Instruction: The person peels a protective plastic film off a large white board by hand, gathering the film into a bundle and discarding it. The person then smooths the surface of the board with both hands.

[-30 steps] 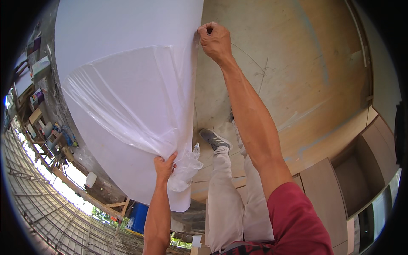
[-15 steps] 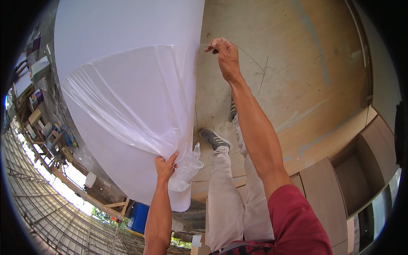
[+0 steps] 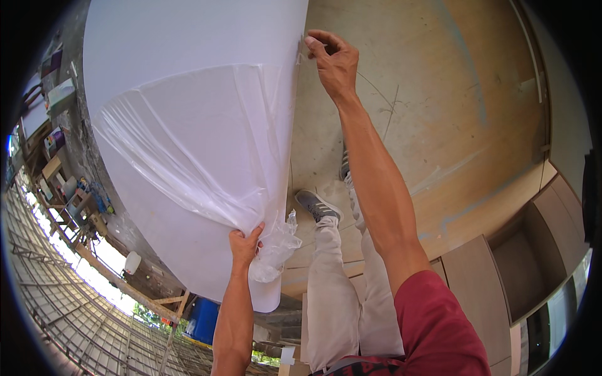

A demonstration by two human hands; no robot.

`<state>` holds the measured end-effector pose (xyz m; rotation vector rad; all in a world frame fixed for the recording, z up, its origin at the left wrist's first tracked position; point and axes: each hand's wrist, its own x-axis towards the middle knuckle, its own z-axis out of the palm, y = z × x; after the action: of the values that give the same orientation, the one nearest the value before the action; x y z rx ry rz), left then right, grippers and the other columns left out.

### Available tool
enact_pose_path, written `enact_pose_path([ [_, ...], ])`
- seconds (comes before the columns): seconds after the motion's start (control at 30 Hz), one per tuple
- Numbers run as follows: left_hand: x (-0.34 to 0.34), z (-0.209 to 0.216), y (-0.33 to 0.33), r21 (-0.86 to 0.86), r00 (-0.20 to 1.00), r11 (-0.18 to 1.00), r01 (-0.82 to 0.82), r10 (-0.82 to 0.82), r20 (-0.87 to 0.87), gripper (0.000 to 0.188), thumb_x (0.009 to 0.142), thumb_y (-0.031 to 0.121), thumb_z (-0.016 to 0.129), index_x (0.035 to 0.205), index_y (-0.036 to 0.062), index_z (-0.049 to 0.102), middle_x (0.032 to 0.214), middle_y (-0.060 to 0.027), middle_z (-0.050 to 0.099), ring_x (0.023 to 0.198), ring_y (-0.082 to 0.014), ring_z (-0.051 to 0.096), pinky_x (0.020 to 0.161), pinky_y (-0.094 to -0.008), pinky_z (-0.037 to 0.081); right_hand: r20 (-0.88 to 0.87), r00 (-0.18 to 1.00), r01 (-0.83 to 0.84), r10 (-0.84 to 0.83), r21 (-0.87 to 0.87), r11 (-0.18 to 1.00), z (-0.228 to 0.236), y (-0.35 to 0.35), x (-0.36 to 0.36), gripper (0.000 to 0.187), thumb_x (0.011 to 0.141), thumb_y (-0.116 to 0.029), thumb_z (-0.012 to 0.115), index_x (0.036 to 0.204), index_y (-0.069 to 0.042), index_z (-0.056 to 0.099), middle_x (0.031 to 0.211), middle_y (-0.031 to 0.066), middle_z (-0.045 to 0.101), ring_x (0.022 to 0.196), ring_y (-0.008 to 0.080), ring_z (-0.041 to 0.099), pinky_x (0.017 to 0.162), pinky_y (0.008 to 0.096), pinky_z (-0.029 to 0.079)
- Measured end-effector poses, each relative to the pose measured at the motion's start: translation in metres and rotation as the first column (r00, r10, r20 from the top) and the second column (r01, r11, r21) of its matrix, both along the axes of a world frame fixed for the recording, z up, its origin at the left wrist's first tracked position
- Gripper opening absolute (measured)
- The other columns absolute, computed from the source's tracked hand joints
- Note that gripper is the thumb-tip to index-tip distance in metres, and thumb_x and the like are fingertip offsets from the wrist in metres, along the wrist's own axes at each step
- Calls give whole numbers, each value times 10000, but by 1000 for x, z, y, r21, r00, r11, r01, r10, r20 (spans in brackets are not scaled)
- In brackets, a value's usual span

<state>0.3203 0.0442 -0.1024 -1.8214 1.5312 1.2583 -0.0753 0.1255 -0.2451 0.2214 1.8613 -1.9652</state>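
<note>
A large white panel (image 3: 182, 37) stretches from the far edge toward me. Thin clear plastic film (image 3: 188, 144) covers its near part, creased and drawn together toward my left hand (image 3: 246, 244). That hand is closed around the gathered film at the panel's near right, with a crumpled bunch (image 3: 276, 250) sticking out past the fingers. My right hand (image 3: 337, 62) is raised beside the panel's right edge, thumb and fingers loosely bent and apart, with nothing visible in them. Just left of it, by the edge, is a small pale scrap (image 3: 298, 59), too small to make out.
My legs and a grey shoe (image 3: 318, 205) are right of the panel, on a stained floor (image 3: 426, 94). Wooden cabinets (image 3: 527, 269) stand at the near right. A blue drum (image 3: 203, 321) and a cluttered bench (image 3: 75, 200) lie beyond the panel's left side.
My right hand has moved slightly up, and its pinched fingers have come apart, leaving the thin strand. My left hand keeps its hold on the film.
</note>
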Motion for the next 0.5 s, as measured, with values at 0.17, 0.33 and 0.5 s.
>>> enact_pose_path([
  [0.17,0,0,1,-8,1000,1000,-7,7,-7,289,823,201,830,783,-47,686,638,-73,648,406,-136,560,335,-266,361,-229,972,-39,49,46,998,-4,-14,-12,194,871,-110,725,1048,-32,710,941,34,722,830,139,662,736,293,533],
  [0.33,3,-1,1,-3,1000,1000,-9,9,-12,287,827,198,826,772,-46,684,628,-71,644,405,-135,563,334,-266,362,-339,925,-123,170,158,980,-6,-8,-17,188,919,-129,723,1098,-75,708,961,10,729,852,124,669,747,283,520],
  [0.5,3,-1,2,-8,1000,1000,-4,3,-15,297,822,209,833,758,-38,681,615,-68,638,405,-135,567,335,-267,363,-345,930,-75,125,156,985,-5,-11,-14,167,922,-123,721,1081,-72,713,945,13,731,847,121,670,740,280,515],
])
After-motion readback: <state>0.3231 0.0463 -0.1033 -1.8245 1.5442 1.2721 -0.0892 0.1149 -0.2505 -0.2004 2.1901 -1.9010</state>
